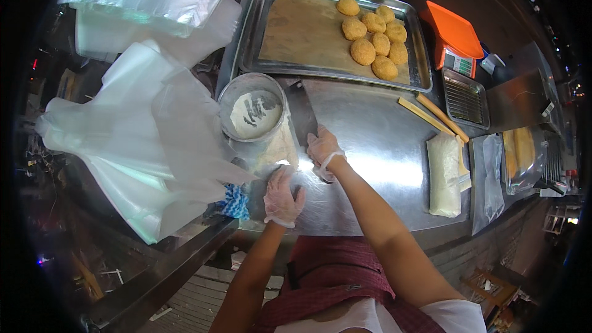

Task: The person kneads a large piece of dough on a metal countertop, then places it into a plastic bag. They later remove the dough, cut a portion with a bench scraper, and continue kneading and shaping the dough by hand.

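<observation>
In a clear disposable glove, my right hand (pixel 323 148) grips the handle end of a wide dark metal blade, probably a cleaver (pixel 301 111), which lies beside a round metal bowl (pixel 225 127). White flour (pixel 256 113) covers the bowl's bottom, with dark streaks where metal shows. My left hand (pixel 283 196), gloved too, rests palm down on the steel table (pixel 370 148), fingers spread, at the near edge of a patch of spilled flour (pixel 280 148). A steel tray (pixel 323 72) beyond holds brown paper (pixel 300 32) and several crumb-coated balls (pixel 363 52) at its right.
Large plastic bags (pixel 138 115) spread over the left side, near a blue-white cloth (pixel 235 201). On the right are wooden sticks (pixel 441 118), a filled white bag (pixel 444 175), a rack tray (pixel 465 97), an orange-topped scale (pixel 455 32) and a bag with yellowish contents (pixel 522 152).
</observation>
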### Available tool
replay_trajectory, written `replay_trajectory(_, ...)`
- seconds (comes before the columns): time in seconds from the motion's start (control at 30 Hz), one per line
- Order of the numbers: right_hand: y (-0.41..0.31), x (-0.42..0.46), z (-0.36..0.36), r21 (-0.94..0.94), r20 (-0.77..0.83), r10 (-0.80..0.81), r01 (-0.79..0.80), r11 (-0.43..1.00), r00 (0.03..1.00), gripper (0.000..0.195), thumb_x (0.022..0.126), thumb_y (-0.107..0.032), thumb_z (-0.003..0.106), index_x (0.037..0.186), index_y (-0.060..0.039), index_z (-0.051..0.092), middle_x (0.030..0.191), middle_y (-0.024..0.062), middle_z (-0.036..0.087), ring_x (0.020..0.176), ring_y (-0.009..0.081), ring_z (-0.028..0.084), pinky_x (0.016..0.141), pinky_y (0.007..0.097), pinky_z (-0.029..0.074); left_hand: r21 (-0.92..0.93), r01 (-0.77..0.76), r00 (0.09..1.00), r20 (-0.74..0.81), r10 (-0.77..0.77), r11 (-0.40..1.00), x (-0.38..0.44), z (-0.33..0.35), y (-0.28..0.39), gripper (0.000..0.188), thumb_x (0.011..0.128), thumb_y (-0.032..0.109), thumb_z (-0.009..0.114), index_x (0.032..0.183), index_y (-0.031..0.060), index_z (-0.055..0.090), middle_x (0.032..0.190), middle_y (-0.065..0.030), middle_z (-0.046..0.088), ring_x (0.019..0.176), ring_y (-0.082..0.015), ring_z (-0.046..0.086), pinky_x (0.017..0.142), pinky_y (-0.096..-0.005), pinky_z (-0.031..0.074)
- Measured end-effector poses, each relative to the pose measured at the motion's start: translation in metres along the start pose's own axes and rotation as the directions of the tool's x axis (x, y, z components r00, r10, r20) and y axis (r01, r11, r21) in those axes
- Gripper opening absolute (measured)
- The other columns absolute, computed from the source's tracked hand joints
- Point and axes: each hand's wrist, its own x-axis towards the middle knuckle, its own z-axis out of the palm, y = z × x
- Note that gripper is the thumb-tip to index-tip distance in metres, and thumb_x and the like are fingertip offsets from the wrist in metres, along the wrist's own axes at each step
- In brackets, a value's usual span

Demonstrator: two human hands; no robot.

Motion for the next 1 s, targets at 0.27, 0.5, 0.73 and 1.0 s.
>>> replay_trajectory(0.27, -0.008, -0.049, -0.069, -0.144, -0.155, 0.020, -0.042, 0.989, 0.988, 0.031, 0.105, -0.025, 0.056, 0.127, -0.0028, 0.061, 0.106, 0.0352, 0.072, 0.104, 0.0540, 0.070, 0.088, 0.0559, 0.057, 0.014, -0.009, 0.999, -0.041, 0.010, 1.000, -0.006, -0.005, -0.002, 0.064, 0.091, 0.036, 0.073, 0.142, 0.0004, 0.056, 0.146, -0.0249, 0.056, 0.133, -0.0471, 0.055, 0.113, -0.0546, 0.045)
replay_trajectory(0.5, -0.020, -0.083, -0.037, -0.165, 0.141, -0.028, 0.051, 0.985, 0.990, 0.033, 0.104, -0.028, 0.055, 0.123, -0.0019, 0.059, 0.105, 0.0362, 0.072, 0.104, 0.0566, 0.068, 0.092, 0.0611, 0.054, -0.059, -0.083, 0.990, -0.116, 0.076, 0.995, -0.005, -0.004, -0.005, 0.062, 0.095, 0.034, 0.071, 0.142, -0.0032, 0.055, 0.141, -0.0281, 0.057, 0.130, -0.0478, 0.055, 0.113, -0.0549, 0.044)
replay_trajectory(0.73, -0.008, -0.104, -0.051, -0.266, -0.046, 0.053, -0.063, 0.962, 0.998, 0.030, 0.106, -0.025, 0.056, 0.125, -0.0027, 0.058, 0.098, 0.0317, 0.074, 0.094, 0.0517, 0.072, 0.083, 0.0567, 0.057, -0.865, 0.298, 0.726, -0.070, -0.684, 0.404, 0.044, -0.001, -0.029, 0.056, 0.102, 0.044, 0.070, 0.127, -0.0038, 0.056, 0.107, -0.0161, 0.062, 0.098, -0.0304, 0.067, 0.087, -0.0405, 0.057)
replay_trajectory(1.0, -0.022, -0.133, -0.080, -0.299, -0.144, 0.039, -0.081, 0.951, 0.989, 0.028, 0.108, -0.023, 0.051, 0.128, -0.0039, 0.056, 0.106, 0.0346, 0.073, 0.102, 0.0533, 0.071, 0.088, 0.0589, 0.056, -0.910, 0.369, 0.476, 0.362, -0.802, -0.191, 0.131, -0.028, -0.052, 0.027, 0.105, 0.022, 0.059, 0.123, 0.0035, 0.067, 0.098, -0.0072, 0.067, 0.078, -0.0223, 0.067, 0.067, -0.0331, 0.060)
